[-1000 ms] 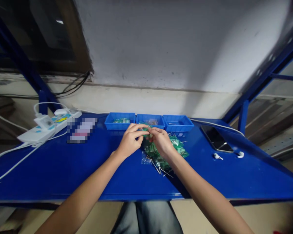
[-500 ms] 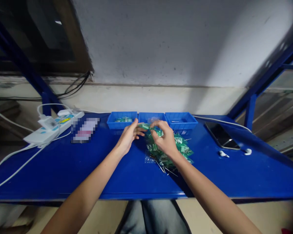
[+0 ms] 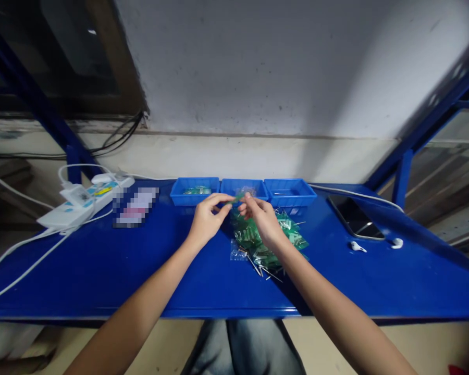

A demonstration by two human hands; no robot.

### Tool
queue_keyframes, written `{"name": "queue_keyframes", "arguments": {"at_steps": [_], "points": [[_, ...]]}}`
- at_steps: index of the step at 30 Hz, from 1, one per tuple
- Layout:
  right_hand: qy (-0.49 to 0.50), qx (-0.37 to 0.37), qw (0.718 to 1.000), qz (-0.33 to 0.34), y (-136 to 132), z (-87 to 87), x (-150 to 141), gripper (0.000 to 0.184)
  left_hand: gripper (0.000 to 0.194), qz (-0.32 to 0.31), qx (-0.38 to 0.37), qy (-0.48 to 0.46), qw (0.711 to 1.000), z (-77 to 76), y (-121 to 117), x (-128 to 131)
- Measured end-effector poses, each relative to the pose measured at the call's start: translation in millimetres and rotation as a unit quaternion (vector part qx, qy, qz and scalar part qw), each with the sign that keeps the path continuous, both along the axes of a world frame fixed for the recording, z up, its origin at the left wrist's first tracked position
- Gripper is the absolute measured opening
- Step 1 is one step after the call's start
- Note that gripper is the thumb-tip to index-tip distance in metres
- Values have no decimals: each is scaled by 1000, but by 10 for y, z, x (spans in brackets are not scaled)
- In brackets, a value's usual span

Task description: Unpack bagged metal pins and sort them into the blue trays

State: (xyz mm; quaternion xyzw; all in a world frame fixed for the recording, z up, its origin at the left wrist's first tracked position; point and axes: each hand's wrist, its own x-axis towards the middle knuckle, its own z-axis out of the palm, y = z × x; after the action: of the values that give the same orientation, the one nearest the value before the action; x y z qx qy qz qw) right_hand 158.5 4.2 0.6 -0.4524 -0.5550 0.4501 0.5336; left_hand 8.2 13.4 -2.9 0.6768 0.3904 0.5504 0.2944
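Between my two hands is a small green packet [image 3: 237,199], held up in front of the middle blue bin [image 3: 227,187]. My left hand [image 3: 208,214] pinches its left end between thumb and fingers. The fingers of my right hand [image 3: 258,211] are closed on its right end. Below and to the right lies a heap of green packets [image 3: 291,229] in clear plastic, mixed with thin metal pins [image 3: 256,266]. A clear plastic bag [image 3: 238,251] sits at the heap's left edge. My right hand and forearm hide part of the heap.
The left blue bin [image 3: 175,194] has green pieces in it; the right blue bin [image 3: 297,199] holds a thin piece. A power strip [image 3: 62,212] with white cables and a blurred-out object [image 3: 135,207] are at left. A phone [image 3: 354,216] and white earbuds [image 3: 358,247] lie right.
My left hand has turned from fingers stretched under the packet to a pinch on its end. My right hand has rotated, its fingers now closed at the packet's other end.
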Motion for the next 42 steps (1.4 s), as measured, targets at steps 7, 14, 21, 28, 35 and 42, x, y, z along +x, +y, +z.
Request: {"name": "queue_keyframes", "arguments": {"at_steps": [7, 14, 21, 28, 35, 42], "points": [[17, 45, 998, -44, -8, -18, -3, 15, 19, -13, 70, 108, 992, -20, -68, 81], [-217, 295, 926, -91, -71, -58, 3, 32, 39, -96, -279, -176, 939, 43, -23, 20], [-251, 293, 920, -61, -128, -24, -39, 30, 13, -37, -201, -168, 964, 31, 18, -46], [21, 7, 998, -54, -22, 2, -13, 34, 23, 21, 76, 94, 992, -6, -54, 1], [79, 16, 992, -99, 41, -46, 32, 26, 30, -31, 124, 204, 970, -36, -86, 56], [-141, 255, 953, -79, -94, 19, 13, 12, 43, -85, -284, -153, 943, 60, -4, -19]]}}
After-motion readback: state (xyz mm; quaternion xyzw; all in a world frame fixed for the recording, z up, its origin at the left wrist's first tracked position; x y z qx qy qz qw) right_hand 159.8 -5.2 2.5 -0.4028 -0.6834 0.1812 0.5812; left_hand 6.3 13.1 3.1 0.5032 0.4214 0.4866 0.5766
